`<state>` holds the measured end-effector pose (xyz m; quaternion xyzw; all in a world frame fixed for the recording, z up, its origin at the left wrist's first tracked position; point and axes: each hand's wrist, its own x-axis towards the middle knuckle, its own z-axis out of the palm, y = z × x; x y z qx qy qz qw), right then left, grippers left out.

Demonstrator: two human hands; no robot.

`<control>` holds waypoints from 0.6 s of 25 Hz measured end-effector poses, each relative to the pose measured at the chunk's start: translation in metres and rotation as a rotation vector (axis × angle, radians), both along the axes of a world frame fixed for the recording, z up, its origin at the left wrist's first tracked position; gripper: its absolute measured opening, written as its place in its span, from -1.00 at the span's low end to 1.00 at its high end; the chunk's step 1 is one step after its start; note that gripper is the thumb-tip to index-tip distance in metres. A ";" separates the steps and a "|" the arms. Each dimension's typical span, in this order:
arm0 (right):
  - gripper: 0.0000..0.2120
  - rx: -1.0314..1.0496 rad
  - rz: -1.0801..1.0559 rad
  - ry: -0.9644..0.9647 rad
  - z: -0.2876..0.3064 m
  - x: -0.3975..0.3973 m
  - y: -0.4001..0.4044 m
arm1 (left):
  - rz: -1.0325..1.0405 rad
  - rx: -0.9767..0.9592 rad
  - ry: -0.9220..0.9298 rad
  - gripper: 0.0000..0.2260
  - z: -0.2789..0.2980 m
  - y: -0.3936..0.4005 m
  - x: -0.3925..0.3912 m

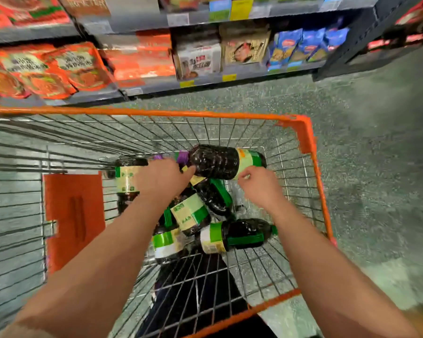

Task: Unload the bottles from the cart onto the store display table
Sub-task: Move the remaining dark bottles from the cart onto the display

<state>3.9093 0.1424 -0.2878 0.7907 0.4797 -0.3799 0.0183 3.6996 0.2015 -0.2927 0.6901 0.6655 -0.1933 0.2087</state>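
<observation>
Head view: dark bottles (214,162) with green-and-cream labels lie jumbled on their sides at the bottom of a wire cart (305,132) with an orange rim. An orange flap (73,215) sits to the left inside; shelves (144,81) of packaged food stand beyond. The left hand (160,178) reaches the top bottle's purple cap end, fingers extended touching it. The right hand (259,185), fingers curled, pinches at its label end.
</observation>
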 end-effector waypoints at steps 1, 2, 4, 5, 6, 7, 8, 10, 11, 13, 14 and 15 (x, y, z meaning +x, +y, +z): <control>-0.88 0.000 -0.013 0.002 -0.014 0.002 0.004 | 0.048 -0.019 -0.013 -0.38 -0.015 0.005 0.006; -0.92 0.002 -0.021 0.005 -0.027 0.003 0.006 | 0.101 -0.037 -0.035 -0.34 -0.028 0.009 0.012; -0.91 0.006 -0.020 0.009 -0.047 0.007 0.010 | 0.201 -0.075 -0.086 -0.30 -0.046 0.017 0.023; -0.89 0.006 -0.018 0.011 -0.057 0.010 0.012 | 0.248 -0.074 -0.111 -0.30 -0.055 0.022 0.027; -0.87 0.005 -0.016 0.011 -0.065 0.013 0.015 | 0.298 -0.058 -0.130 -0.31 -0.065 0.026 0.028; -0.87 -0.001 -0.010 0.008 -0.069 0.016 0.017 | 0.339 -0.038 -0.129 -0.33 -0.073 0.030 0.026; -0.86 -0.004 -0.007 0.005 -0.073 0.019 0.019 | 0.358 -0.022 -0.106 -0.35 -0.080 0.034 0.023; -0.84 0.013 -0.006 -0.006 -0.079 0.024 0.021 | 0.363 -0.027 -0.016 -0.35 -0.088 0.041 0.017; -0.83 0.023 -0.011 -0.011 -0.081 0.026 0.021 | 0.375 -0.054 0.021 -0.34 -0.092 0.043 0.015; -0.82 0.026 -0.008 -0.017 -0.083 0.026 0.019 | 0.442 -0.143 -0.003 -0.32 -0.097 0.045 0.018; -0.81 0.016 -0.002 -0.012 -0.084 0.025 0.017 | 0.482 -0.182 -0.044 -0.35 -0.101 0.044 0.020; -0.81 0.009 0.000 -0.003 -0.083 0.024 0.015 | 0.529 -0.212 -0.091 -0.39 -0.105 0.045 0.023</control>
